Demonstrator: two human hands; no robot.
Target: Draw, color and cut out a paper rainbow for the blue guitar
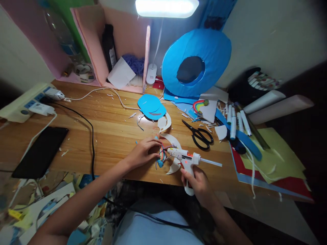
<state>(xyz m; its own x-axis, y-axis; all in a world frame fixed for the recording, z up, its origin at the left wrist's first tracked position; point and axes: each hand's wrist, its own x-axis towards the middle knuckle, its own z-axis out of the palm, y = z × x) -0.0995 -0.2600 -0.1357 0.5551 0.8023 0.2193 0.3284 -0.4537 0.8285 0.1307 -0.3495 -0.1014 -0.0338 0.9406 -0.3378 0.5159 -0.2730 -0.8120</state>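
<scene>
Near the table's front edge, my left hand [144, 153] has its fingers closed on the left side of a small rainbow piece [161, 151] with blue ends. My right hand [198, 182] is wrapped round the handle of a white glue gun [187, 159], whose nozzle points left and meets the rainbow piece's right side. A clear glue stick [211, 162] sticks out of the gun's back. Curved white paper cutouts [174, 166] lie beneath and beside the nozzle. Whether the nozzle touches the piece is hard to tell.
Black scissors [200, 134] lie right of centre. Blue paper circles [151, 107] and a large blue ring [168, 64] are behind. Markers [233, 124] and coloured sheets [276, 153] lie right. A phone [40, 152], power strip [22, 103] and black cable [92, 143] are left.
</scene>
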